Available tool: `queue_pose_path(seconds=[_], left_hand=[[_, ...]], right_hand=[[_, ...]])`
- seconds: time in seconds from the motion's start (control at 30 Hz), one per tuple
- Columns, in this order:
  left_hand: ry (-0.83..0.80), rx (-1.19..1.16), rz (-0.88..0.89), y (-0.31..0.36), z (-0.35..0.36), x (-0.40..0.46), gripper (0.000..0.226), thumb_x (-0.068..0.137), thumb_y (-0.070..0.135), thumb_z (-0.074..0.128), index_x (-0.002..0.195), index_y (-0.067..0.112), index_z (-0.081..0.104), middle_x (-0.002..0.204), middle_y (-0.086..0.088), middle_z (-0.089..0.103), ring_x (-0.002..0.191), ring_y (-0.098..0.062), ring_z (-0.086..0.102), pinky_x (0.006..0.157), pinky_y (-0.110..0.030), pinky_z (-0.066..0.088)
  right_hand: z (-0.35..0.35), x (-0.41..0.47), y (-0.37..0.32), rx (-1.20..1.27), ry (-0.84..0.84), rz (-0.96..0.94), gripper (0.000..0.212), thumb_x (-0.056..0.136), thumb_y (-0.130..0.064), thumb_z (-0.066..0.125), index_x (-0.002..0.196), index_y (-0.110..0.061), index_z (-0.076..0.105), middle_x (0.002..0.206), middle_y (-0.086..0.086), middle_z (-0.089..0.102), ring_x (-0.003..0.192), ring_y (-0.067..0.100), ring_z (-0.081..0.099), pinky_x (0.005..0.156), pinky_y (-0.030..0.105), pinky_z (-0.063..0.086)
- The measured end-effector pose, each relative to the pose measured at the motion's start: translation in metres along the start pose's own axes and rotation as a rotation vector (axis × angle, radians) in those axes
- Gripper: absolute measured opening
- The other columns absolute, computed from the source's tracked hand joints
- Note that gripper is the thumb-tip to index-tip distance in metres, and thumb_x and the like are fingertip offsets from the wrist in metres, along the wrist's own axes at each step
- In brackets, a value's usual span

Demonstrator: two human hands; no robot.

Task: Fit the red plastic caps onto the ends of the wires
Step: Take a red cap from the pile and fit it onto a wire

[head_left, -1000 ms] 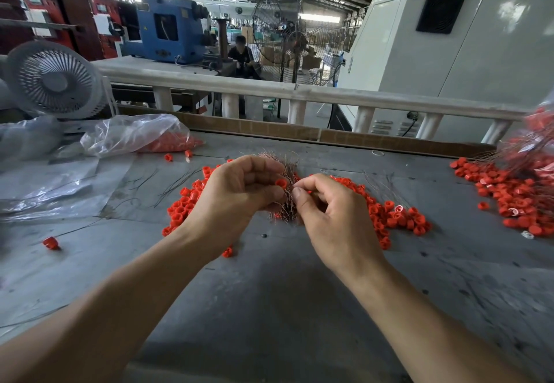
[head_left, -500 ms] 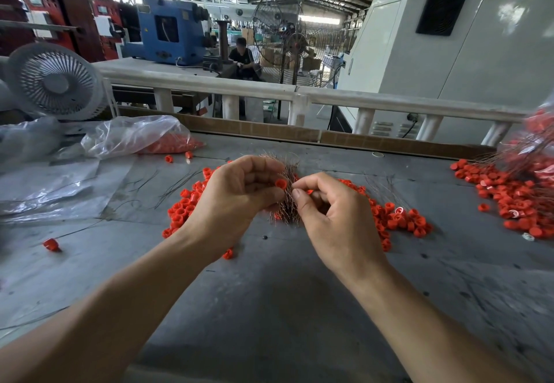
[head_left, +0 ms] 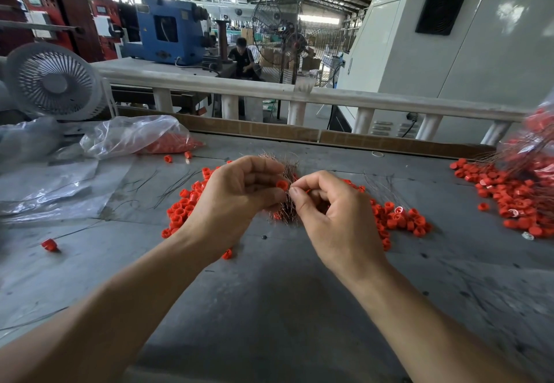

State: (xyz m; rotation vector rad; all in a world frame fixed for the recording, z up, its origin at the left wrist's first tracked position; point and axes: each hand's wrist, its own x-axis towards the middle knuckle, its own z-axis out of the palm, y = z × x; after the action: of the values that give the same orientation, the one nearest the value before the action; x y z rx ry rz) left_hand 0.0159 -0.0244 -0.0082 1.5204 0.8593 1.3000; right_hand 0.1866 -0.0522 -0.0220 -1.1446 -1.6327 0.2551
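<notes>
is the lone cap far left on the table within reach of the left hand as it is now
Probably, but not at once. The lone cap lies in the open with nothing around it, yet the left hand is busy pinching a cap at the wires, so it would have to let go first.

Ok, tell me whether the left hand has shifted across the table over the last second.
No. The left hand holds its place beside the red caps on the table, pinching one cap.

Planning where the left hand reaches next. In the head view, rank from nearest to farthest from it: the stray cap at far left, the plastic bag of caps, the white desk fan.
From the left hand:
1. Plastic bag of caps, behind-left.
2. Stray cap, far left, near edge.
3. White desk fan, back-left corner.
</notes>
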Motion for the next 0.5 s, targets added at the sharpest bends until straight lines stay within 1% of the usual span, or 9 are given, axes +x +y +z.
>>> queue_pose_path(seconds=[0.1,0.2,0.27,0.37,0.5], left_hand=[[-0.023,-0.005,-0.003,0.0017,0.0015,-0.0006,0.027,0.082,-0.009,0.074,0.104,0.008,0.073,0.096,-0.012,0.076,0.092,-0.023,0.073,0.083,-0.028,0.059],[-0.033,-0.051,-0.013,0.0037,0.0018,-0.0014,0.024,0.084,-0.011,0.07,0.099,0.007,0.074,0.092,-0.01,0.077,0.086,-0.02,0.074,0.077,-0.023,0.059],[-0.04,-0.089,-0.031,0.0045,0.002,-0.0019,0.023,0.085,-0.013,0.068,0.099,0.005,0.073,0.092,-0.011,0.077,0.085,-0.019,0.074,0.076,-0.021,0.059],[-0.048,-0.139,-0.064,0.004,0.0025,-0.0019,0.022,0.087,-0.014,0.065,0.105,-0.003,0.07,0.098,-0.018,0.074,0.089,-0.023,0.073,0.079,-0.026,0.06],[-0.051,-0.247,-0.144,0.0038,0.0028,-0.0016,0.025,0.085,-0.009,0.064,0.109,-0.002,0.069,0.097,-0.019,0.074,0.089,-0.026,0.074,0.085,-0.032,0.062]], right_hand=[[-0.0003,0.0002,0.0007,-0.001,-0.006,0.0,0.007,0.096,-0.023,0.071,0.088,-0.025,0.07,0.068,-0.008,0.068,0.065,0.013,0.065,0.061,0.042,0.054],[-0.0007,0.0008,0.0026,-0.006,-0.007,-0.004,0.007,0.096,-0.024,0.07,0.089,-0.024,0.07,0.068,-0.007,0.068,0.064,0.013,0.065,0.06,0.043,0.054],[-0.0006,0.0014,0.0036,-0.006,-0.002,-0.005,0.007,0.096,-0.025,0.07,0.089,-0.025,0.07,0.068,-0.007,0.068,0.064,0.013,0.066,0.06,0.042,0.054],[-0.0002,0.0015,0.0046,-0.002,0.003,-0.008,0.008,0.096,-0.025,0.07,0.088,-0.026,0.069,0.067,-0.007,0.068,0.063,0.013,0.065,0.059,0.041,0.054],[-0.0008,0.0015,0.0037,0.005,0.005,-0.034,0.009,0.096,-0.023,0.07,0.087,-0.026,0.069,0.067,-0.007,0.067,0.062,0.013,0.064,0.058,0.037,0.053]])
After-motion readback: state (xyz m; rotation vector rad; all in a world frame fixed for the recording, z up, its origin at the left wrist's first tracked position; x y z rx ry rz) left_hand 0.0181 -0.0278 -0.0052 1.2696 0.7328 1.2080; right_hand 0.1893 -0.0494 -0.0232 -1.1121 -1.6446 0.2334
